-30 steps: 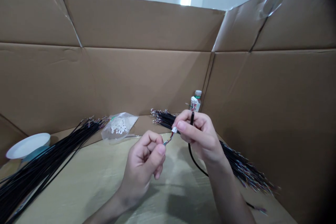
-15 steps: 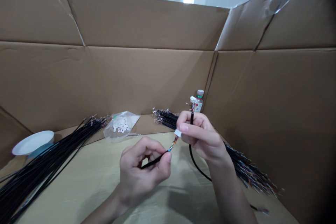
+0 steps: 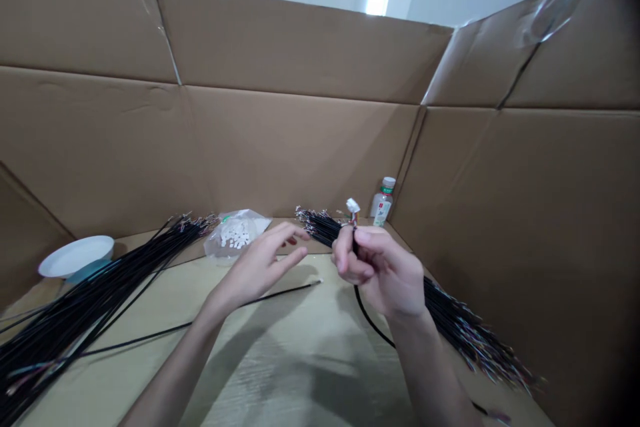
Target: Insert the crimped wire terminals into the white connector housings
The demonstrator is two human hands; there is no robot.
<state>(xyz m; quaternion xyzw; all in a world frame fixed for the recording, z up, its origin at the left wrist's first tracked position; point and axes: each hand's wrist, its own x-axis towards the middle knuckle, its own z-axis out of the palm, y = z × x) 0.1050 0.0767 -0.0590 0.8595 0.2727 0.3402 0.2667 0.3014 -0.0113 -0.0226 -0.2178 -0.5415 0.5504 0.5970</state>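
Observation:
My right hand (image 3: 383, 267) pinches a black cable (image 3: 367, 307) close to its end, where short coloured wires run into a white connector (image 3: 353, 205) standing above the fingers. The cable's lower part curves down behind that wrist. With thumb and fingers apart, my left hand (image 3: 273, 257) is empty and hovers over the table (image 3: 270, 360). Beneath its wrist lies another black cable (image 3: 285, 291), its pale tip pointing right. Just beyond those fingers sits a clear plastic bag (image 3: 239, 230) of small white connectors.
Bundles of black cables with stripped coloured ends lie at the left (image 3: 110, 287), at the back (image 3: 320, 225) and at the right (image 3: 475, 330). A white dish (image 3: 77, 255) stands far left, a bottle (image 3: 383, 203) in the back corner. Cardboard walls (image 3: 300, 147) surround the table.
My left hand has let go of its cable, which now lies on the table, and has opened and moved up. The right hand's grip has shifted on its cable; the view has tilted slightly.

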